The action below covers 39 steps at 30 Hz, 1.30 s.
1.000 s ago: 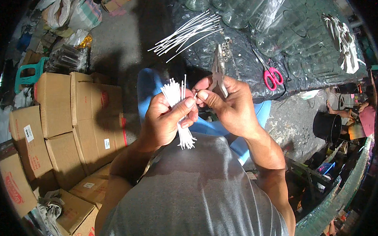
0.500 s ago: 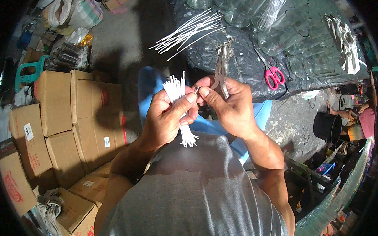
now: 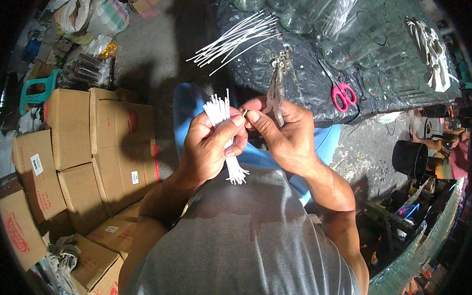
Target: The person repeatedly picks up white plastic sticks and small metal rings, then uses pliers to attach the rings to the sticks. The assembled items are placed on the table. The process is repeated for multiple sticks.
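My left hand (image 3: pixel 203 149) is closed around a bundle of thin white wick-like cords (image 3: pixel 216 109), whose ends fan out above and below the fist. Its thumb and finger meet my right fingertips at a small shiny metal piece (image 3: pixel 244 112), too small to name surely. My right hand (image 3: pixel 291 141) pinches at that piece with thumb and forefinger while worn pliers (image 3: pixel 275 97) are tucked in the same hand, jaws toward the table. Past the pliers, a small heap of metal bits (image 3: pixel 282 59) lies on black plastic sheeting (image 3: pixel 254 65).
More white cords (image 3: pixel 232 40) lie loose on the table, with pink-handled scissors (image 3: pixel 343 96) to the right. Glass jars (image 3: pixel 338 52) crowd the far right. Cardboard boxes (image 3: pixel 73 131) are stacked on my left. A black bucket (image 3: pixel 410 158) stands near another person at right.
The pliers have tipped slightly in my right hand and look a little blurred. Both hands stay together at the small metal piece.
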Motion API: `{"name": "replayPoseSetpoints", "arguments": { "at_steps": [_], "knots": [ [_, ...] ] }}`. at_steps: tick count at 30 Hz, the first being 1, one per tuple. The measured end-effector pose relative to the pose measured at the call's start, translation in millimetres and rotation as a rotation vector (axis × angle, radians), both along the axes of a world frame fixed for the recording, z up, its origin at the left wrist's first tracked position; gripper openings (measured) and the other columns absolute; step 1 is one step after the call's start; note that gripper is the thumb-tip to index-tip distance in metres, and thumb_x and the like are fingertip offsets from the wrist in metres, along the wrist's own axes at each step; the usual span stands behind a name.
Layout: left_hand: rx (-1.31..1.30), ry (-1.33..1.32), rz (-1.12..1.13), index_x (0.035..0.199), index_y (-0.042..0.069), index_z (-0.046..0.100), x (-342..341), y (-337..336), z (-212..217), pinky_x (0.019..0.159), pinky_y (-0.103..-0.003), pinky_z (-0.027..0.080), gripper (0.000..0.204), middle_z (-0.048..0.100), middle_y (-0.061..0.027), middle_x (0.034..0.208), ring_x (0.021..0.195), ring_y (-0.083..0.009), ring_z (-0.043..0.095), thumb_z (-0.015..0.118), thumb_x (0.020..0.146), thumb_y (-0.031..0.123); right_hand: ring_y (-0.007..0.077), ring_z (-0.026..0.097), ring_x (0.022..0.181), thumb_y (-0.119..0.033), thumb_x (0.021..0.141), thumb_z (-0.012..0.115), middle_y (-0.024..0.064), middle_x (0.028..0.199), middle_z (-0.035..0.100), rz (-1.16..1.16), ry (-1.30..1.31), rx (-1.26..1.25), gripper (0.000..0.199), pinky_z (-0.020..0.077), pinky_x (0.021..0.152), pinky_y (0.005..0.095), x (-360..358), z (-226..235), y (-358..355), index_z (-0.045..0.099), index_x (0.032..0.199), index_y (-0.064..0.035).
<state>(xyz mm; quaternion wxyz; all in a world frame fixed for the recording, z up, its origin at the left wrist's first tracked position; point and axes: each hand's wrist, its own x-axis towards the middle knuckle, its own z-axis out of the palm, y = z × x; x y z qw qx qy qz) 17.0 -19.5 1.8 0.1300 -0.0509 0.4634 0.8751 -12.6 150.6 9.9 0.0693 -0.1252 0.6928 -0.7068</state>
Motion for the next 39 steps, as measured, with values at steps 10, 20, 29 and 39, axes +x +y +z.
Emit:
{"name": "replayPoseSetpoints", "arguments": {
  "at_steps": [10, 20, 29, 39],
  "knots": [
    [0.079, -0.080, -0.019, 0.101, 0.003, 0.061, 0, 0, 6, 0.048, -0.025, 0.036, 0.009, 0.059, -0.0052, 0.078, 0.060, -0.0127, 0.054, 0.059, 0.101, 0.012, 0.0193, 0.069, 0.071, -0.004, 0.091, 0.070, 0.0139, 0.082, 0.069, -0.046, 0.355, 0.142, 0.011, 0.0519, 0.064, 0.0302, -7, -4, -2, 0.070, 0.102, 0.0007],
    [0.032, -0.042, -0.056, 0.100, 0.001, 0.061, 0, -3, 7, 0.048, -0.024, 0.037, 0.013, 0.061, -0.0064, 0.076, 0.057, -0.0122, 0.054, 0.060, 0.101, 0.014, 0.0079, 0.061, 0.072, -0.002, 0.091, 0.068, 0.0004, 0.080, 0.067, 0.037, -0.170, -0.111, 0.011, 0.0497, 0.063, 0.0267, -11, -6, 10, 0.068, 0.101, 0.0003],
    [0.016, -0.017, -0.076, 0.100, 0.001, 0.061, -6, -2, 7, 0.048, -0.024, 0.037, 0.014, 0.060, -0.0061, 0.075, 0.056, -0.0112, 0.053, 0.060, 0.101, 0.014, 0.0062, 0.058, 0.075, 0.000, 0.093, 0.063, -0.0003, 0.080, 0.066, 0.149, -0.073, -0.021, 0.011, 0.0483, 0.067, 0.0231, -17, 1, 17, 0.067, 0.103, 0.0027],
    [0.055, 0.007, 0.060, 0.105, 0.000, 0.061, -22, 22, 3, 0.050, -0.022, 0.040, 0.011, 0.061, -0.0052, 0.074, 0.060, -0.0088, 0.055, 0.060, 0.100, 0.011, 0.0066, 0.064, 0.075, -0.002, 0.096, 0.061, 0.0044, 0.078, 0.070, -0.088, -0.037, -0.013, 0.011, 0.0498, 0.064, 0.0252, -8, 8, 8, 0.067, 0.104, 0.0023]
  ]
}}
